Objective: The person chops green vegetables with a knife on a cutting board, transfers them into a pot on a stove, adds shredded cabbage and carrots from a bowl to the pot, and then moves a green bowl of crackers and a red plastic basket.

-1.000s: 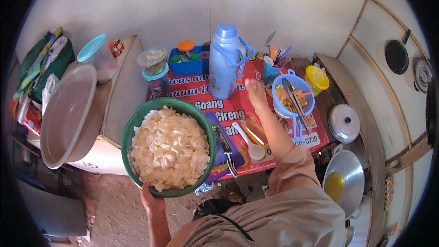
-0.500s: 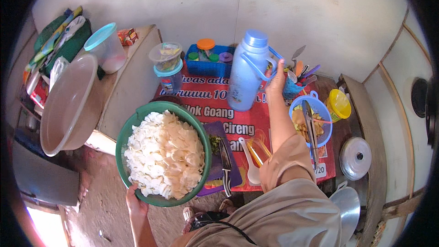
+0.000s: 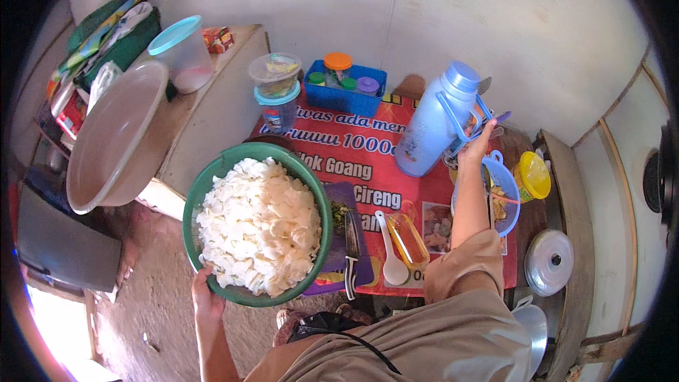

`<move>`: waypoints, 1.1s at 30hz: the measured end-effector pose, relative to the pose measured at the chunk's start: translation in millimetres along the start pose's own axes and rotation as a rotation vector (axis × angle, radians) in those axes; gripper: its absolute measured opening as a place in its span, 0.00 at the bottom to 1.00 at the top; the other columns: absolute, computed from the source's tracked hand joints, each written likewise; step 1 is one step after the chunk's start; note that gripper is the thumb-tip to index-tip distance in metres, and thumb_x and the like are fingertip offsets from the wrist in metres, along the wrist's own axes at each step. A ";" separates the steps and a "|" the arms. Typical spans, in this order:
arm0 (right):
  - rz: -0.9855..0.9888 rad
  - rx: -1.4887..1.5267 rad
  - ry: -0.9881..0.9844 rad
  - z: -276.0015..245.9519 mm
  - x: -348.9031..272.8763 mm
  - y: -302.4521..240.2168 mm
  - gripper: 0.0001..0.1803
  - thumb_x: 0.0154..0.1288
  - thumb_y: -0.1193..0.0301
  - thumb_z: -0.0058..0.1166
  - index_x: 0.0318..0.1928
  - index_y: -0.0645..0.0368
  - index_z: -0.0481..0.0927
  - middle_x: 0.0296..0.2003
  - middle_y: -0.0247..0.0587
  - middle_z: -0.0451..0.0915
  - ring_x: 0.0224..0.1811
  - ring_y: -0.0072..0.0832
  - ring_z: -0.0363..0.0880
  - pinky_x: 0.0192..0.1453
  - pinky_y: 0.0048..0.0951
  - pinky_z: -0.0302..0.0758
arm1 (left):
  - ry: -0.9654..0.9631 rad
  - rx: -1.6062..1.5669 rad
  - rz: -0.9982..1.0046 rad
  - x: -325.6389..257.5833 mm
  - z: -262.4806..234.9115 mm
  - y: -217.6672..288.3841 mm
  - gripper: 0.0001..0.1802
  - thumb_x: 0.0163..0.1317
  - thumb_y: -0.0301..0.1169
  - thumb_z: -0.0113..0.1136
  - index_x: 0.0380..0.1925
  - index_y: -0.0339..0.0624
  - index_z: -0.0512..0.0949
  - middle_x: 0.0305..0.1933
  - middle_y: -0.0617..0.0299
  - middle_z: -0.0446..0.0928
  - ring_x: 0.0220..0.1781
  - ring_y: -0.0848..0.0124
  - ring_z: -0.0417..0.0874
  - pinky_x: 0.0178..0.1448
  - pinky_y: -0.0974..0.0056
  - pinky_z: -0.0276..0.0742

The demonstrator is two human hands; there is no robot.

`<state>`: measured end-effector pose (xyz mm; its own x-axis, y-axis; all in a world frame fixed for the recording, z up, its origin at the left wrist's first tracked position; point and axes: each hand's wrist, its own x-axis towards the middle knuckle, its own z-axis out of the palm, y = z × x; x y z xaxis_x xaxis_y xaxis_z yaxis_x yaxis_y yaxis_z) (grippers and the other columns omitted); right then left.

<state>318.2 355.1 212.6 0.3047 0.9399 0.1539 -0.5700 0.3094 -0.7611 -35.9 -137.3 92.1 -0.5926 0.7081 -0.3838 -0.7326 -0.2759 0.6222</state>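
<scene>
While held: one green basket (image 3: 205, 191), one blue jug (image 3: 431, 127).

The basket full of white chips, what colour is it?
Green; the basket, held by the left hand, shows in the head view.

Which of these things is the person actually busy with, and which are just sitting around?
In hand:
- green basket of white chips, gripped at the rim by the left hand
- blue jug, its handle taken by the right hand

Lying about:
- knife
- white spoon
- big beige basin
- blue tray of small jars
- metal lid
</scene>
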 end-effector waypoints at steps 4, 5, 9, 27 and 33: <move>-0.065 0.069 -0.102 -9.7 5.8 0.4 0.27 0.61 0.47 0.40 0.45 0.59 0.70 0.37 0.37 0.72 0.37 0.30 0.71 0.39 0.27 0.70 | -0.008 -0.030 0.016 7.9 -12.1 -4.5 0.28 0.53 0.30 0.47 0.55 0.31 0.58 0.56 0.49 0.66 0.56 0.57 0.68 0.62 0.56 0.62; -0.111 0.064 -0.089 -0.3 -3.8 1.0 0.26 0.63 0.51 0.38 0.47 0.61 0.69 0.40 0.41 0.73 0.42 0.33 0.72 0.43 0.30 0.71 | -0.001 -0.050 0.006 8.1 -11.9 -4.0 0.28 0.53 0.30 0.47 0.55 0.31 0.59 0.55 0.49 0.66 0.56 0.57 0.69 0.62 0.56 0.62; -0.591 -0.808 0.153 66.9 -79.1 -4.4 0.21 0.63 0.59 0.39 0.45 0.67 0.69 0.43 0.49 0.72 0.48 0.35 0.70 0.50 0.35 0.67 | -0.065 -0.076 0.063 3.2 -4.4 -2.8 0.30 0.51 0.24 0.43 0.57 0.40 0.55 0.56 0.50 0.64 0.55 0.58 0.68 0.59 0.55 0.65; 0.734 -0.315 -1.102 340.3 -397.7 39.2 0.10 0.52 0.71 0.49 0.30 0.67 0.70 0.21 0.46 0.73 0.18 0.35 0.76 0.17 0.30 0.77 | 0.059 -0.121 -0.001 -10.6 16.1 9.3 0.24 0.51 0.21 0.42 0.52 0.44 0.61 0.49 0.55 0.67 0.49 0.60 0.71 0.51 0.57 0.70; 0.886 0.113 -1.083 256.3 -286.9 -26.7 0.10 0.55 0.71 0.49 0.35 0.66 0.74 0.30 0.43 0.77 0.33 0.34 0.77 0.37 0.36 0.76 | 0.031 -0.079 0.008 -13.7 21.6 13.1 0.25 0.51 0.21 0.42 0.52 0.44 0.60 0.49 0.55 0.67 0.50 0.59 0.71 0.52 0.56 0.70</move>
<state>50.4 114.1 350.2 -0.8859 0.4534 0.0984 -0.3339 -0.4757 -0.8138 -30.2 -136.5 120.2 -0.6081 0.6852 -0.4008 -0.7509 -0.3328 0.5704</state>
